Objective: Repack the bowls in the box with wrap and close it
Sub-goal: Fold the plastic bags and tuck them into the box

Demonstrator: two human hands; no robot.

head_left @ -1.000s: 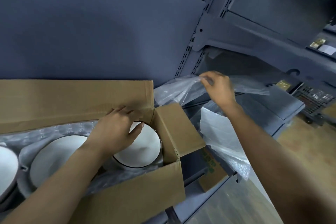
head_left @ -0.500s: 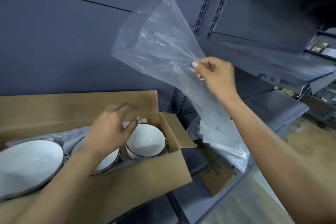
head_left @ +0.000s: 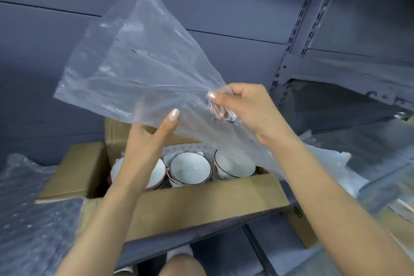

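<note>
- Right hand (head_left: 244, 107), right of centre in the head view, pinches a gathered edge of the clear plastic sheet (head_left: 139, 69) between thumb and curled fingers; the sheet fans out toward the upper left of the frame.
- Left hand (head_left: 152, 132), at centre, reaches up under the sheet's lower edge with its thumb on the front; whether the fingers behind have closed on it I cannot tell.
- Below the hands, the open cardboard box (head_left: 201, 204) sits on a dark shelf (head_left: 224, 242) in the lower middle of the frame, with white bowls (head_left: 190, 167) in a row inside, rims up, the left one partly hidden by the forearm.
- Bubble wrap (head_left: 29, 208) lies at lower left beside the box; more wrap trails at lower right.
- To do this step well, I judge the left hand should take a firm hold well apart from the right, so the film spreads flat.
- Lower it over the bowls gently; thin film clings and bunches, and the bowls can knock together.
</note>
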